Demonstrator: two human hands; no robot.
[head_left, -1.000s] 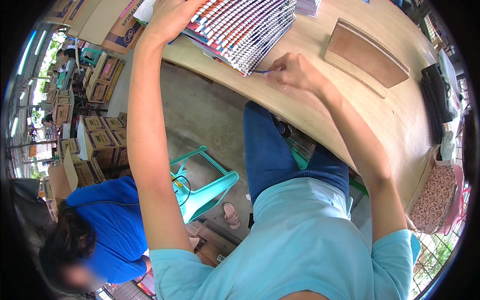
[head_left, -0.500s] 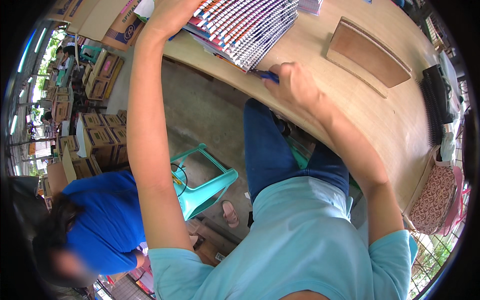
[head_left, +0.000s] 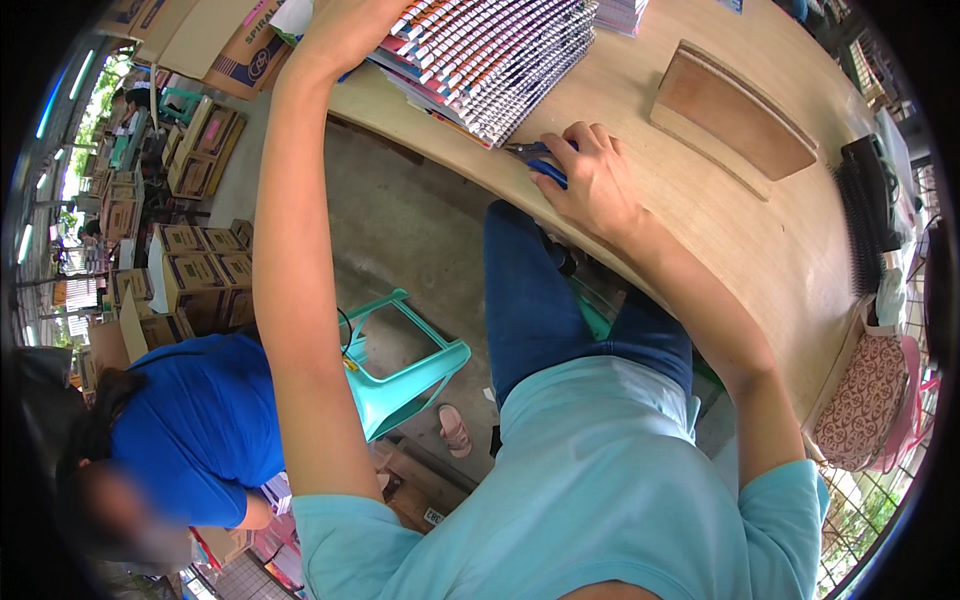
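Head view: left hand up at top edge, resting flat on stack of spiral-bound notebooks w/ multicoloured covers; fingers mostly cut off by frame, so can't tell how far spread or whether gripping. Right hand lower down on wooden table, just beside near corner of notebook stack — palm down, fingers loosely curled over a blue-handled tool, prob. pliers or cutters. Metal tip pokes out left of hand, toward spiral edge of stack; blue grip shows under thumb side. Closed on tool, though not tightly. Tool lies near table's front edge, touching or nearly touching bottom notebooks — can't tell which.

Further right on table: brown wooden board lying flat, well apart from hand. Black comb-like bindings at far right edge, patterned bag hanging below. Under table: teal plastic stool on concrete floor, a sandal near it. Lower left — another person in blue shirt, crouched, hands not visible. Cardboard boxes stacked behind, more at top left.
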